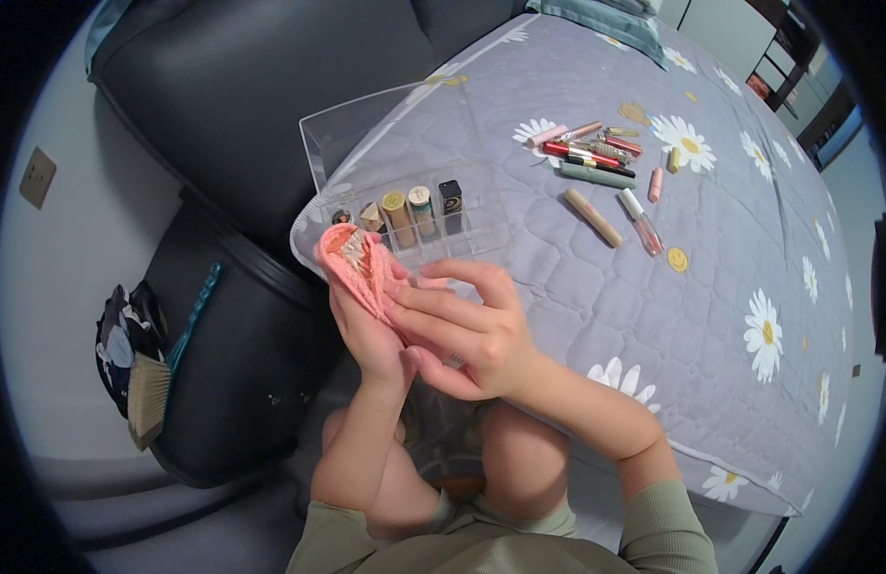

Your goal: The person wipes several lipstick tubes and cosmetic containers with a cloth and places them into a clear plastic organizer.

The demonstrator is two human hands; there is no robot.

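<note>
A coral-pink cloth (361, 263) is bunched in my left hand (371, 335), its edge folded up and a whitish, orange-toned patch showing in the fold. My right hand (476, 330) presses its fingertips against the cloth's near side, thumb below and index finger arched. Whether something lies wrapped inside, or between the two palms, is hidden. Just beyond my hands stands a clear plastic organizer box (486, 230) with its lid raised. In its compartments are several small cosmetics, among them a gold-capped tube (397, 215), a white-capped bottle (421, 206) and a black box-shaped item (451, 206).
Lip glosses, pencils and tubes lie in a pile (596, 153) on the grey daisy-print bedspread (577, 297). Apart from it are a beige tube (593, 218) and a clear lip gloss (641, 222). A black padded headboard (251, 86) and a brush (151, 392) are at the left.
</note>
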